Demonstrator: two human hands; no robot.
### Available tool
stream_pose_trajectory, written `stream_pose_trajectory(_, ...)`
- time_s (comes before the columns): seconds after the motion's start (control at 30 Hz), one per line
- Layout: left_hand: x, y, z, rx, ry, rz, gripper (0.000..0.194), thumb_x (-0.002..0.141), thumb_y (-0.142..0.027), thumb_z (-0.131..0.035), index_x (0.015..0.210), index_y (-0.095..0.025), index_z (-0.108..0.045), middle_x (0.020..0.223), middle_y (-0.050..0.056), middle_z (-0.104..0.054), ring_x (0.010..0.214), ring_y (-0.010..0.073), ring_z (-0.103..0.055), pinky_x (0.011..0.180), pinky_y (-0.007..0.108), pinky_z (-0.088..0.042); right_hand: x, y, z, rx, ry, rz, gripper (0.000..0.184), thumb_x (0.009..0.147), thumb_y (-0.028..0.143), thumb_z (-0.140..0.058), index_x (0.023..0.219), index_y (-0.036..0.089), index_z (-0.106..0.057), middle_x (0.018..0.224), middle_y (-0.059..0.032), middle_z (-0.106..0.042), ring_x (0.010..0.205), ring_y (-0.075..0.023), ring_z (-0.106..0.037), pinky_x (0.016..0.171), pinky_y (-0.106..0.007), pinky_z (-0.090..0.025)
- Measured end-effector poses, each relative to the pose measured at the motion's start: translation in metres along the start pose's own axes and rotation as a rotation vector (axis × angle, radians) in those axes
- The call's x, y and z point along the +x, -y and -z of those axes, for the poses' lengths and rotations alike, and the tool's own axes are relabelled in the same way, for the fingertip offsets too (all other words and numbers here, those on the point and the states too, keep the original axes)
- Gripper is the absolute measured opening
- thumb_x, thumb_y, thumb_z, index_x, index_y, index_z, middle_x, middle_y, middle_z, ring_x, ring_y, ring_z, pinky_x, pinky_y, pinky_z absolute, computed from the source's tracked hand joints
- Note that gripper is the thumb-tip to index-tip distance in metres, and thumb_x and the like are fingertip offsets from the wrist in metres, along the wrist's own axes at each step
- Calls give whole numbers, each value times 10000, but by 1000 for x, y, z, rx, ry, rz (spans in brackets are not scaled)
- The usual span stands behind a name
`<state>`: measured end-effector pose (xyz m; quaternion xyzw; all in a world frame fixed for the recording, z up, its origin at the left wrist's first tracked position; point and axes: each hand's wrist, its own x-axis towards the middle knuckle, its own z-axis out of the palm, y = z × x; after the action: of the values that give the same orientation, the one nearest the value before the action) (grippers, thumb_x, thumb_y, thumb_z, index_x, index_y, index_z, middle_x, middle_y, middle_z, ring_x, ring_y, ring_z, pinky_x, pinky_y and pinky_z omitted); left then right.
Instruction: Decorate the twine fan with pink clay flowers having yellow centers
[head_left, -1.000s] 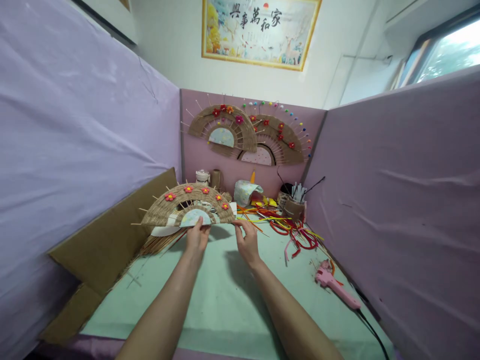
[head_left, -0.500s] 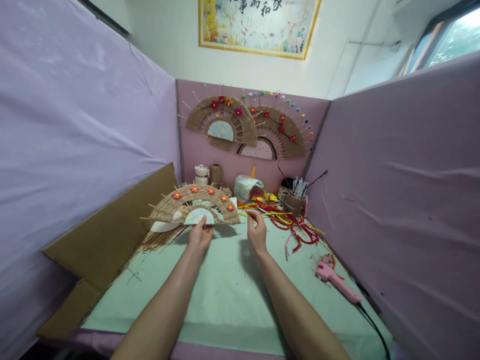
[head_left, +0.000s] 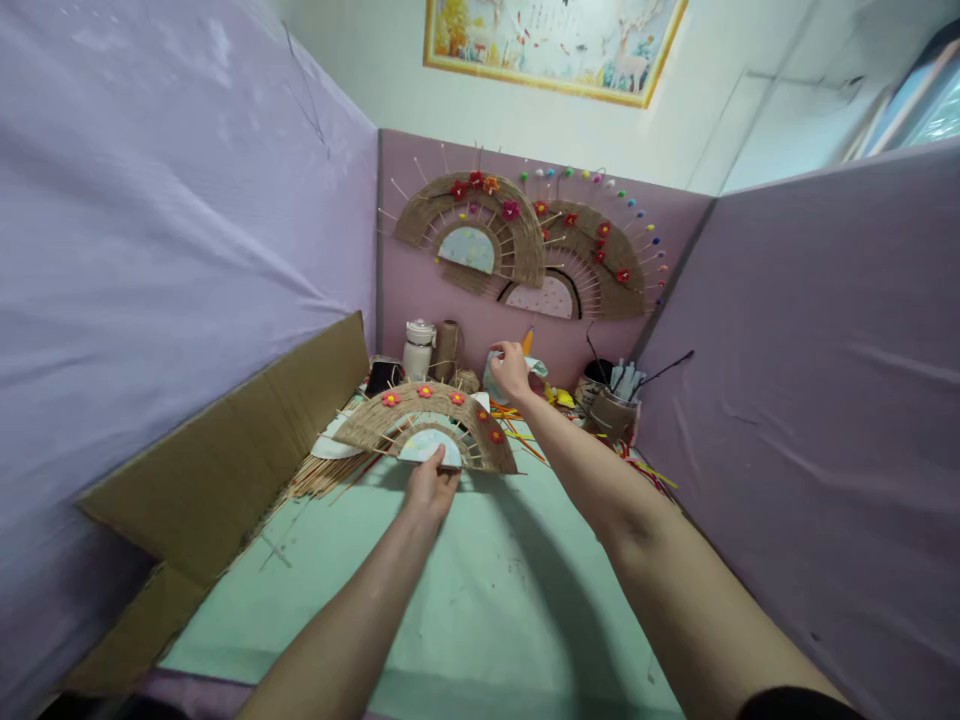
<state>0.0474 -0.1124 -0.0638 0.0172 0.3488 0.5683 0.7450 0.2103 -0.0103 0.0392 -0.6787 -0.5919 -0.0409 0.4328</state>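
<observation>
My left hand point(head_left: 433, 490) grips a half-round woven fan point(head_left: 442, 397) by its pale flowered centre, thumb in front and fingers behind. Twine is wound over the fan's sticks, and several pink-red flowers with yellow middles sit along its band. The fan is held above the table, tilted down to the right. My right hand point(head_left: 511, 370) is stretched out over the back of the table, fingers bent together; whatever they hold, if anything, is too small to make out. Behind it is a pale patterned cloth roll point(head_left: 493, 385), partly hidden, near an orange pointed thing point(head_left: 528, 342).
Two larger flowered fans point(head_left: 411, 222) hang on the pink back panel. A white jar point(head_left: 418, 350), a brown spool point(head_left: 448, 346) and a pot with white sticks point(head_left: 613, 412) line the back. Thin sticks point(head_left: 330, 476) lie left, beside a cardboard sheet point(head_left: 247, 440).
My right hand has moved from beside the fan's right end forward and up to the table's back. The fan has tilted lower on its right side. The view has shifted; the pink glue gun is out of sight.
</observation>
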Motion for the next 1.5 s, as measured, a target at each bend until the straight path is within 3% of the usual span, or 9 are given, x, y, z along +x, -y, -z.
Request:
stream_pose_trajectory(0.1,-4,7,1,-2,-28,20,116,858,-47,-575,847,-162,-581,736,12,-653,608,99,-633,627,228,-531,23,-8,-18,-106,78,-39,322,926,340,-594,1199,169,-579,1230,-84,-593,1059,-226,-607,893,-448,-516)
stream_pose_trajectory(0.3,-8,10,2,-19,-78,29,123,866,-45,-569,867,-168,-578,748,10,-661,604,96,-635,605,217,-521,47,-19,-63,-196,173,-53,340,929,342,-591,1223,173,-567,1237,-88,-589,1043,-223,-615,872,-438,-532)
stream_pose_trajectory(0.57,-11,9,1,-65,-95,67,121,868,-80,-596,940,-177,-584,824,19,-684,653,102,-657,613,221,-514,104,16,-105,-187,142,74,462,918,326,-577,1362,261,-467,1408,-118,-432,1211,-254,-529,986,-419,-460)
stream_pose_trajectory(0.8,-13,9,0,-58,-110,76,139,866,-83,-600,963,-182,-585,900,38,-702,708,115,-677,653,235,-522,131,29,-122,-271,237,5,324,929,361,-586,1194,174,-585,1232,-86,-595,1062,-223,-605,911,-453,-505)
stream_pose_trajectory(1.0,-15,8,-2,-69,-74,60,118,871,-70,-586,939,-167,-584,836,36,-691,664,106,-660,633,229,-519,138,33,-84,-252,134,68,166,877,346,-629,965,238,-719,1019,-74,-723,1091,-296,-574,924,-492,-347)
stream_pose_trajectory(1.1,-15,6,-3,-61,-95,42,128,864,-56,-585,915,-173,-583,822,29,-687,659,109,-659,627,235,-522,134,35,-53,-218,54,119,172,870,326,-621,993,247,-713,1072,-86,-712,1072,-291,-581,898,-458,-326)
stream_pose_trajectory(1.2,-16,4,-4,-51,-73,-19,141,864,-45,-578,906,-179,-596,828,22,-689,669,106,-658,640,239,-528,123,36,-18,-187,-21,176,196,873,294,-603,1042,242,-688,1155,-88,-673,1086,-271,-575,897,-427,-328)
stream_pose_trajectory(1.33,-15,0,-6,-30,-31,-121,140,863,-38,-570,870,-167,-623,795,14,-680,653,93,-640,655,234,-528,101,35,27,-167,-67,226,216,874,281,-588,1063,214,-670,1115,-93,-668,1030,-242,-594,866,-376,-375)
stream_pose_trajectory(1.5,-22,-10,-7,-17,4,-264,155,852,-31,-571,829,-170,-635,782,-5,-671,674,82,-628,665,216,-518,65,25,77,-173,12,238,172,818,293,-653,937,180,-704,969,-78,-691,895,-225,-617,768,-319,-422)
